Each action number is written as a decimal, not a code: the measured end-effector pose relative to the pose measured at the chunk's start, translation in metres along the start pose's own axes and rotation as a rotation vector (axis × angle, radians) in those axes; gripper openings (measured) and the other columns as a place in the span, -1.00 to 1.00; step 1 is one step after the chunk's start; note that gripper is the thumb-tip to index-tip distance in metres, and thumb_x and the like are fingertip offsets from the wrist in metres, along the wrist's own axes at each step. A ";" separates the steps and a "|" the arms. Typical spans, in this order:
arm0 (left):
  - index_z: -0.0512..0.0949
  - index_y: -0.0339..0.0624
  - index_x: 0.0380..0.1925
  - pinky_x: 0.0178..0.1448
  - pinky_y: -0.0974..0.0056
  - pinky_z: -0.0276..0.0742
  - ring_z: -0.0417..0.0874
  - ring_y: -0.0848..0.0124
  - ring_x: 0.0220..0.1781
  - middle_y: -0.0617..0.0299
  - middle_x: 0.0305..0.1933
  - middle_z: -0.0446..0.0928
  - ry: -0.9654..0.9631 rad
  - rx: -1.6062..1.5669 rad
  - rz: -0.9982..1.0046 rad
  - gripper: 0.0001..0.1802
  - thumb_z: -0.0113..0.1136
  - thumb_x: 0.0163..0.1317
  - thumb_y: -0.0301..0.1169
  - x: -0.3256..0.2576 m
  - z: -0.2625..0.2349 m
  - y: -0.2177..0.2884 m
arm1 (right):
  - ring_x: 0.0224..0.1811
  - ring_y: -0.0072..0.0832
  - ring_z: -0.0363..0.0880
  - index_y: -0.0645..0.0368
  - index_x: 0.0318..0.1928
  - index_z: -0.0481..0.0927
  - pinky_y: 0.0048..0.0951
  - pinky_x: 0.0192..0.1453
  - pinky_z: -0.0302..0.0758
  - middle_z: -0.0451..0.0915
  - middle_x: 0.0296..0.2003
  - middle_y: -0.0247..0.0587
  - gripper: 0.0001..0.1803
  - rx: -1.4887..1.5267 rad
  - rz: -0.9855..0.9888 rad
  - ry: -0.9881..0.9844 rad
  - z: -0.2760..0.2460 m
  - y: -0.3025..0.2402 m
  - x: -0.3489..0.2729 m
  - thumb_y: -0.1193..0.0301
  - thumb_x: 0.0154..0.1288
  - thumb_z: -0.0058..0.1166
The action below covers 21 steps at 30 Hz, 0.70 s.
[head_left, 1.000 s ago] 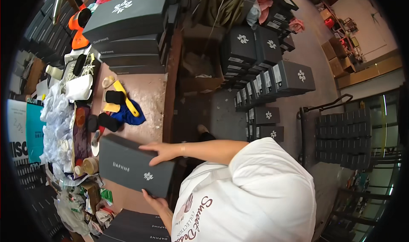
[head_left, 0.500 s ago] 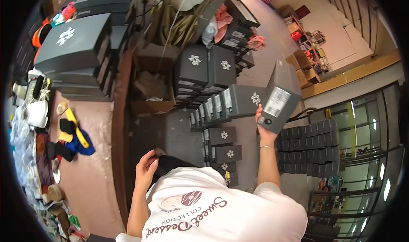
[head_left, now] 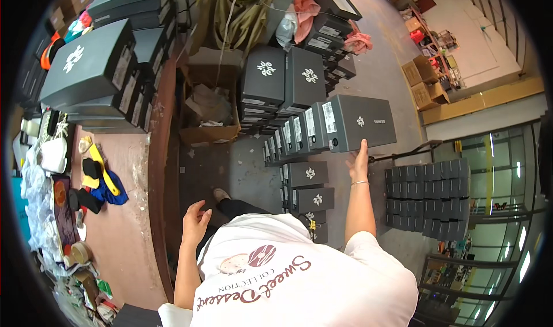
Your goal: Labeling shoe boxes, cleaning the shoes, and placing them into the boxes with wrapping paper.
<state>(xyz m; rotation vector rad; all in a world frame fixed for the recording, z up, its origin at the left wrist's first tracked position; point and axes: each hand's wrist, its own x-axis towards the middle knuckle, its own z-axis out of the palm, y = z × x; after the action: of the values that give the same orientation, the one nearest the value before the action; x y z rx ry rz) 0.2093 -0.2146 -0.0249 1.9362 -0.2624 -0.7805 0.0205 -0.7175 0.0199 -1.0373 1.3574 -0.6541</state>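
Note:
My right hand [head_left: 358,161] reaches forward and holds the near edge of a dark grey shoe box [head_left: 363,119] with a small white flower emblem. The box lies flat on top of a row of similar boxes standing on end [head_left: 294,134] on the floor. My left hand [head_left: 196,220] hangs free with its fingers spread, holding nothing, next to the edge of a reddish-brown table [head_left: 124,229].
Stacks of dark boxes [head_left: 265,73] stand behind the row, with more boxes [head_left: 311,186] nearer my feet. An open cardboard carton [head_left: 208,111] sits on the floor. The table carries a tall box stack [head_left: 86,67], shoes and cloth [head_left: 98,180]. A low block of boxes [head_left: 429,194] stands at right.
I have turned from the table toward the floor stacks. My right hand carried the grey box from the table, lifted it, and now has it lying on the row. My left hand let go.

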 end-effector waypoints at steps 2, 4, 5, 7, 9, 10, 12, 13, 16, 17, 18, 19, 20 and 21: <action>0.47 -0.37 0.05 -0.07 0.35 0.58 0.63 0.36 -0.13 0.02 0.07 0.47 0.043 -0.045 -0.018 -0.59 0.21 0.22 -0.44 -0.010 -0.003 -0.013 | 0.14 -0.05 0.22 -0.08 0.40 -0.03 0.13 0.21 0.22 0.13 0.26 -0.05 -0.04 -0.095 -0.114 0.028 0.001 -0.007 -0.002 -0.26 0.15 0.00; 0.47 -0.36 0.06 -0.06 0.34 0.57 0.62 0.36 -0.13 0.02 0.05 0.49 0.090 -0.009 -0.012 -0.58 0.22 0.21 -0.41 -0.027 -0.008 -0.028 | 0.35 -0.07 0.04 0.08 0.42 -0.04 0.03 0.33 0.14 0.03 0.35 -0.01 -0.02 -0.114 -0.424 0.141 0.003 -0.018 -0.002 -0.16 0.18 0.05; 0.48 -0.35 0.05 -0.05 0.33 0.57 0.62 0.36 -0.13 0.02 0.05 0.50 0.106 0.004 -0.014 -0.58 0.22 0.21 -0.40 -0.035 -0.011 -0.036 | 0.43 -0.08 -0.07 0.16 0.42 -0.03 -0.05 0.38 0.10 -0.02 0.39 0.00 -0.03 -0.160 -0.730 0.215 0.000 -0.017 0.007 -0.10 0.20 0.07; 0.49 -0.31 0.05 -0.10 0.35 0.54 0.61 0.40 -0.21 0.07 -0.04 0.55 0.179 0.029 -0.031 -0.58 0.24 0.20 -0.38 -0.056 -0.013 -0.049 | 0.50 -0.10 -0.25 0.27 0.40 -0.01 -0.22 0.45 0.03 -0.21 0.44 0.09 -0.07 -0.425 -0.631 0.117 0.019 -0.031 -0.014 0.00 0.23 0.10; 0.51 -0.29 0.04 -0.13 0.35 0.51 0.58 0.43 -0.26 0.09 -0.06 0.58 0.218 -0.015 -0.066 -0.58 0.26 0.20 -0.36 -0.080 -0.017 -0.084 | 0.49 -0.05 -0.21 0.26 0.38 0.05 -0.24 0.45 0.03 -0.29 0.42 0.20 -0.11 -0.529 -0.547 0.231 0.034 -0.023 -0.014 0.09 0.21 0.15; 0.50 -0.29 0.05 -0.10 0.32 0.53 0.60 0.39 -0.20 0.05 -0.03 0.56 0.248 -0.027 -0.073 -0.58 0.24 0.20 -0.37 -0.093 -0.018 -0.084 | 0.49 -0.04 -0.21 0.27 0.38 0.07 -0.24 0.45 0.04 -0.31 0.42 0.22 -0.13 -0.496 -0.575 0.248 0.031 -0.020 -0.003 0.12 0.20 0.16; 0.49 -0.30 0.05 -0.06 0.29 0.54 0.61 0.34 -0.15 0.02 0.01 0.54 0.313 0.006 -0.112 -0.58 0.22 0.21 -0.35 -0.124 -0.021 -0.098 | 0.48 -0.02 -0.18 0.27 0.35 0.14 -0.24 0.43 0.08 -0.30 0.41 0.26 -0.16 -0.475 -0.578 0.226 0.031 -0.018 0.005 0.19 0.16 0.21; 0.49 -0.30 0.05 -0.06 0.29 0.53 0.61 0.33 -0.15 0.02 0.00 0.55 0.363 -0.026 -0.123 -0.57 0.22 0.21 -0.34 -0.139 -0.020 -0.109 | 0.46 0.00 -0.12 0.27 0.32 0.21 -0.23 0.42 0.10 -0.25 0.40 0.27 -0.21 -0.540 -0.560 0.183 0.034 -0.022 0.002 0.18 0.17 0.20; 0.51 -0.30 0.03 -0.07 0.29 0.53 0.62 0.32 -0.18 0.01 -0.03 0.57 0.453 -0.048 -0.177 -0.57 0.24 0.20 -0.33 -0.183 -0.013 -0.145 | 0.39 0.06 0.07 0.11 0.27 0.33 -0.16 0.39 0.16 -0.03 0.35 0.29 -0.33 -0.954 -0.690 0.416 0.066 -0.031 -0.023 0.20 0.16 0.19; 0.52 -0.31 0.01 -0.05 0.27 0.54 0.63 0.29 -0.16 -0.01 -0.04 0.58 0.497 -0.071 -0.195 -0.57 0.25 0.17 -0.32 -0.200 -0.009 -0.159 | 0.38 0.04 0.10 0.09 0.26 0.34 -0.16 0.35 0.20 0.02 0.34 0.25 -0.35 -0.950 -0.915 0.346 0.088 -0.034 -0.047 0.22 0.17 0.19; 0.53 -0.30 0.01 -0.03 0.25 0.54 0.64 0.26 -0.14 -0.02 -0.04 0.59 0.505 -0.046 -0.206 -0.56 0.25 0.16 -0.30 -0.209 -0.003 -0.173 | 0.36 0.02 0.14 0.08 0.25 0.36 -0.16 0.32 0.25 0.08 0.33 0.22 -0.38 -0.921 -1.157 0.278 0.113 -0.042 -0.072 0.25 0.18 0.18; 0.54 -0.30 0.00 -0.01 0.22 0.54 0.65 0.23 -0.13 -0.04 -0.05 0.59 0.529 -0.013 -0.235 -0.55 0.25 0.15 -0.27 -0.223 -0.001 -0.184 | 0.35 0.00 0.17 0.06 0.24 0.37 -0.17 0.28 0.30 0.13 0.32 0.18 -0.41 -0.872 -1.390 0.187 0.142 -0.044 -0.105 0.27 0.19 0.17; 0.55 -0.29 0.00 0.01 0.21 0.53 0.65 0.20 -0.11 -0.05 -0.05 0.60 0.491 0.025 -0.216 -0.53 0.25 0.14 -0.23 -0.236 -0.005 -0.179 | 0.32 -0.08 0.23 0.08 0.22 0.39 -0.21 0.21 0.36 0.18 0.30 0.09 -0.46 -0.700 -1.359 -0.113 0.181 -0.036 -0.157 0.34 0.22 0.14; 0.55 -0.28 0.00 0.04 0.19 0.53 0.66 0.18 -0.09 -0.07 -0.05 0.60 0.492 0.066 -0.197 -0.51 0.24 0.13 -0.20 -0.243 -0.010 -0.166 | 0.29 -0.17 0.29 0.11 0.21 0.40 -0.26 0.14 0.43 0.24 0.29 0.00 -0.51 -0.489 -1.315 -0.431 0.220 -0.035 -0.223 0.40 0.25 0.11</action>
<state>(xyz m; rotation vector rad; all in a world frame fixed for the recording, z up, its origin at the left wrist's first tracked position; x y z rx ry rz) 0.0041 -0.0071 -0.0658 2.1685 0.2069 -0.3990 0.2074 -0.4903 0.1331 -2.3337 0.2927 -0.9481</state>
